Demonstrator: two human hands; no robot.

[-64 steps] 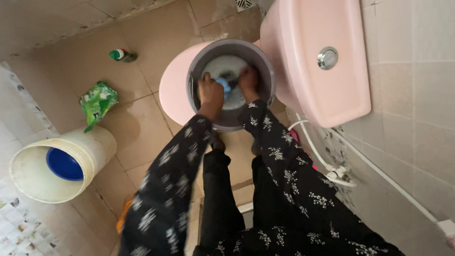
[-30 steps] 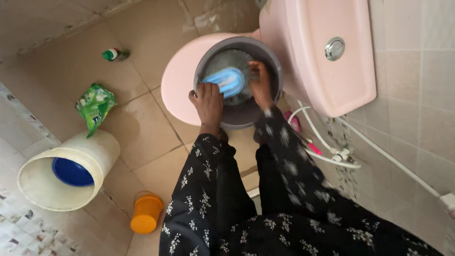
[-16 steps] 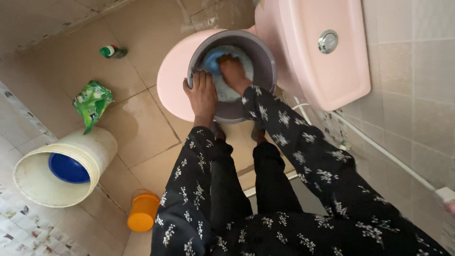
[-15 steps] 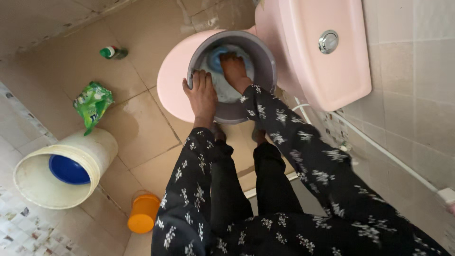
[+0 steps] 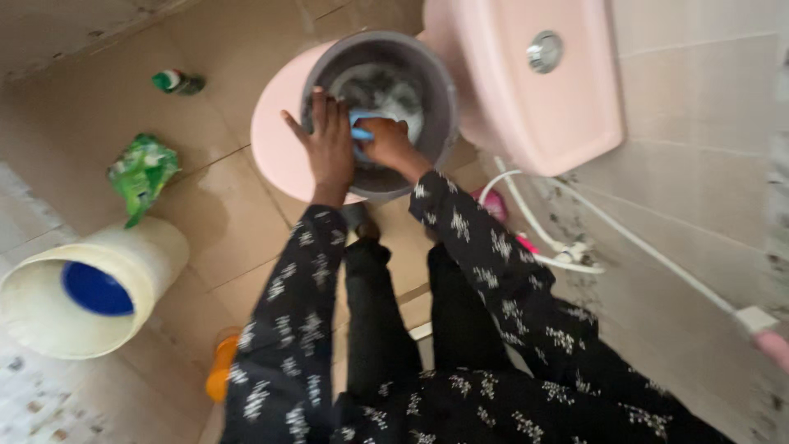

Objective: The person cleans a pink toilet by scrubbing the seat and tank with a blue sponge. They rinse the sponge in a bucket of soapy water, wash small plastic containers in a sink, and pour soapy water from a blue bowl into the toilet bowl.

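The grey bucket [image 5: 386, 107] stands on the closed pink toilet lid [image 5: 275, 144], just in front of the pink cistern [image 5: 526, 90], with foamy water inside. The left hand [image 5: 329, 148] lies over its near rim with fingers [image 5: 316, 111] spread, while the right hand [image 5: 390, 144] reaches inside, its fingers closed around a blue cloth [image 5: 360, 131]. On the tiled floor [image 5: 222, 222] lie 1 cream tub [image 5: 90, 288], a green packet [image 5: 141, 171] and a small bottle [image 5: 177, 80].

Beige tiled floor [image 5: 222, 222], tiled wall [image 5: 699, 99]
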